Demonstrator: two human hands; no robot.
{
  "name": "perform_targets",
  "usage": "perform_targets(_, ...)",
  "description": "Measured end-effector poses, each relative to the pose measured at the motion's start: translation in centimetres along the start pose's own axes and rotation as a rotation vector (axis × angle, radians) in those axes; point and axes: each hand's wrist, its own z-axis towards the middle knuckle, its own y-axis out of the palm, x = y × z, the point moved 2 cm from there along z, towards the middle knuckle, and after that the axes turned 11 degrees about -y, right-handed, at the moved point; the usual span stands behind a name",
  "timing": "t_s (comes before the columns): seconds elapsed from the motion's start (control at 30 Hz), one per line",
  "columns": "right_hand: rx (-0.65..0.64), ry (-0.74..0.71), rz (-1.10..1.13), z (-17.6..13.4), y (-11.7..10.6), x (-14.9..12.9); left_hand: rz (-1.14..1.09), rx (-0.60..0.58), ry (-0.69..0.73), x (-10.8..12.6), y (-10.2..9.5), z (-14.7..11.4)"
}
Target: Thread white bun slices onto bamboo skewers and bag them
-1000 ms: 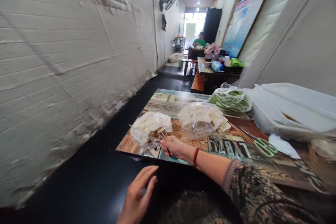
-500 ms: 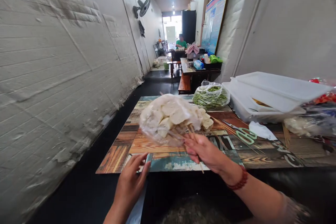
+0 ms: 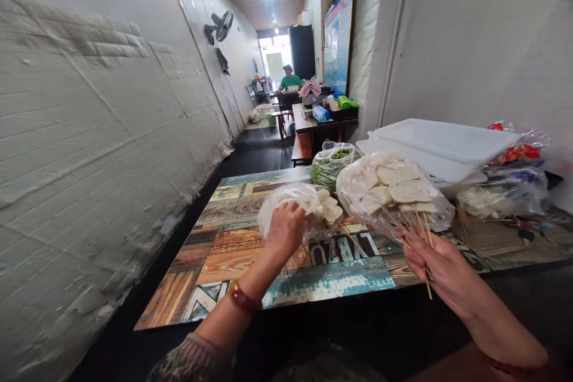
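My right hand [image 3: 441,258] is closed around the bare ends of several wooden skewers [image 3: 423,228]. Their other ends carry pale white slices of food [image 3: 405,182], wrapped in a clear plastic bag [image 3: 358,182], held up over the table's right half. On the tabletop, my left hand [image 3: 286,228] has its fingers curled down on a second clear plastic bag [image 3: 268,209], seemingly gripping it. Skewered pale pieces [image 3: 330,209] stick out of that bag on its right side. The left fingertips are partly hidden.
A bag of green vegetables [image 3: 326,170] sits at the table's far edge. White plastic bins [image 3: 439,143] and other bagged items [image 3: 505,194] crowd the right side. A wall [image 3: 89,179] runs along the left. A person in green [image 3: 290,79] sits far back.
My right hand has moved right with the bagged skewers, uncovering the second bag. My left hand has gone from the table's front edge onto that bag. The scissors are now hidden.
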Motion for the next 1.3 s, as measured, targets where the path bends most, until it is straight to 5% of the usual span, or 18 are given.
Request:
perform_targets(0.23, -0.098, 0.065, 0.092, 0.7, 1.1, 0.7, -0.944, -0.191, -0.243, -1.1, -5.6, 2.6)
perform_targets(0.6, -0.523, 0.214, 0.272, 0.7, 6.4, 3.1, -1.196, -0.181, -0.34, -1.4, -10.0, 5.1)
perform_targets(0.8, -0.692, 0.29, 0.314, 2.3, 8.1, 4.9, -1.123, -0.18, -0.242, -1.8, -11.8, 6.0)
perform_targets(1.03, -0.493, 0.262, 0.23, 4.4, 9.0, 5.5, -0.959, -0.302, -0.202, -3.0, -12.0, 5.5)
perform_targets(1.3, -0.543, 0.288, 0.194, 4.3, 8.3, 6.3, -0.036, -0.246, -0.04, -5.3, -11.4, 7.1)
